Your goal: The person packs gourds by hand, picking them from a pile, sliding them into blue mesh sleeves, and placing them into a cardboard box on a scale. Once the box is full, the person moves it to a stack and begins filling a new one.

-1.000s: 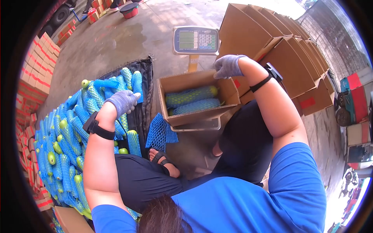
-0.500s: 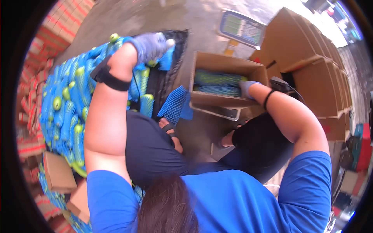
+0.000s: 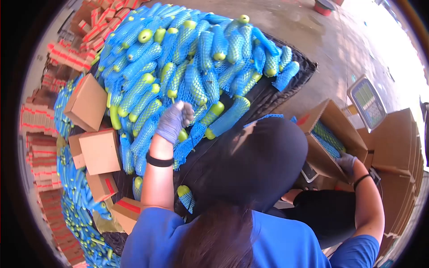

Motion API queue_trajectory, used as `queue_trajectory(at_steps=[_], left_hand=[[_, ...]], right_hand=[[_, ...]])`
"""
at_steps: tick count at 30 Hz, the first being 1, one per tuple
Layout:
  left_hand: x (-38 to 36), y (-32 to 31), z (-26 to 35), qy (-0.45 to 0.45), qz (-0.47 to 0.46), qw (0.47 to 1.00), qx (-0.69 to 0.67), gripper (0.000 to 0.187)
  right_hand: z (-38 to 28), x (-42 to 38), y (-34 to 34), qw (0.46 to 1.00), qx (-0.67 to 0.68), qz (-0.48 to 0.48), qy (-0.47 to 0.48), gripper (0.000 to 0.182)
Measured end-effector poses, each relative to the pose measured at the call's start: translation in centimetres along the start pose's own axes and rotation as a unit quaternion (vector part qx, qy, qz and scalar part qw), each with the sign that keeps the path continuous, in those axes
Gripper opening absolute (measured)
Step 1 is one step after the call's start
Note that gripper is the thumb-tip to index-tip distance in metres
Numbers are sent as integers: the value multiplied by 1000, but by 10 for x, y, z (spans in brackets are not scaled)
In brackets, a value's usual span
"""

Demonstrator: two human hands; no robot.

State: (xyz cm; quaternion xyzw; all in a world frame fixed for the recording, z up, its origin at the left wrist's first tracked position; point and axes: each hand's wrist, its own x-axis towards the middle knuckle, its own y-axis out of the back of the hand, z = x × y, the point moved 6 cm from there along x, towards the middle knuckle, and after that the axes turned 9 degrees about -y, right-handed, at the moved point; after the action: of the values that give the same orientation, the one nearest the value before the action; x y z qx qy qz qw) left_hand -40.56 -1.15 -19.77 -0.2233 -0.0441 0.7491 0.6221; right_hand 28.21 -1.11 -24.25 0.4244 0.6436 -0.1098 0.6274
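Observation:
Green gourds in blue mesh sleeves [image 3: 194,85] lie in a large pile on a black sheet [image 3: 295,76]. My left hand [image 3: 175,120], in a pale glove, is over the near part of the pile, its fingers curled; whether it grips anything does not show. My right hand [image 3: 346,164], also gloved, is at the near wall of an open cardboard box [image 3: 315,114]; its fingers are partly hidden there. Inside the box lie sleeved gourds [image 3: 328,138].
Beyond the box stands a scale with a display [image 3: 367,100]. Flattened or open cartons [image 3: 395,147] stand at the right. Closed boxes [image 3: 99,152] and stacked red-striped cartons [image 3: 40,123] are on the left. A red bucket [image 3: 324,6] is at the top.
The view has swung left, showing more of the pile. My left hand has moved back from the pile's far edge to its nearer part. My right hand remains at the box.

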Motion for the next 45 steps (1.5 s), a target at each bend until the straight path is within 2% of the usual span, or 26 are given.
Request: queue_trajectory(at_steps=[1,2,3,5,6,8,9,12,14,17,19,20,21,22,24,28,29,30,31,32,34,36,38,42,44,45], left_hand=[[-7,35,-43,59,85,993,52,33],[-15,47,-71,117,113,986,33,33],[-19,53,-93,127,128,983,29,34],[-13,48,-111,135,136,981,29,32],[-12,39,-116,148,140,978,37,30],[8,29,-117,137,131,981,42,26],[25,26,-116,99,96,987,81,26],[78,6,-100,30,32,988,146,25],[95,-12,-85,-36,10,986,164,26],[103,-29,-85,-45,11,982,184,25],[92,-33,-88,-76,3,979,191,25],[79,-33,-88,-91,8,972,216,24],[68,-26,-96,-110,14,968,225,23],[53,-17,-103,-99,25,970,220,23],[13,3,-105,-115,50,930,346,22],[-53,86,-120,-100,183,872,443,25],[-67,110,-117,-135,214,809,530,26],[-80,131,-115,-98,259,810,517,26],[-90,146,-116,-123,265,773,564,24],[-97,161,-124,-76,243,783,568,26],[-109,161,-142,85,155,773,610,31],[-116,137,-165,269,-9,729,629,37],[-131,114,-215,233,-197,700,645,40],[-134,91,-237,166,-286,661,673,37],[-119,104,-199,102,53,789,603,32],[-110,97,-189,38,80,827,555,24]], right_hand=[[-3,3,-3,999,-9,-12,44,91],[-10,5,-4,996,-17,-23,88,91],[-18,3,-7,995,-27,-21,91,91],[-31,-8,-10,979,-161,84,94,82],[-29,-6,-8,978,-165,89,91,82],[-43,-12,-10,990,-79,49,105,78],[-49,-31,-11,994,36,23,105,68],[-76,-80,7,994,13,98,49,61],[-59,-81,30,991,43,76,104,63],[-40,-108,60,978,57,73,188,77],[-34,-140,67,955,141,83,249,87],[-48,-151,64,957,130,75,250,87],[-69,-172,50,929,162,15,333,88],[-94,-195,33,908,170,5,384,82],[-141,-233,4,858,188,-17,478,76],[-206,-257,-25,776,229,-72,584,74],[-218,-261,-31,760,237,-84,599,74],[-228,-262,-38,749,241,-97,609,73],[-237,-264,-44,741,246,-109,615,73],[-245,-265,-51,735,251,-118,618,72],[-258,-264,-63,730,261,-132,618,71],[-265,-259,-78,733,271,-141,608,70],[-270,-250,-93,738,280,-150,596,69],[-276,-224,-128,758,301,-169,553,67],[-275,-210,-141,771,310,-167,530,66],[-275,-203,-148,776,317,-167,519,66]])
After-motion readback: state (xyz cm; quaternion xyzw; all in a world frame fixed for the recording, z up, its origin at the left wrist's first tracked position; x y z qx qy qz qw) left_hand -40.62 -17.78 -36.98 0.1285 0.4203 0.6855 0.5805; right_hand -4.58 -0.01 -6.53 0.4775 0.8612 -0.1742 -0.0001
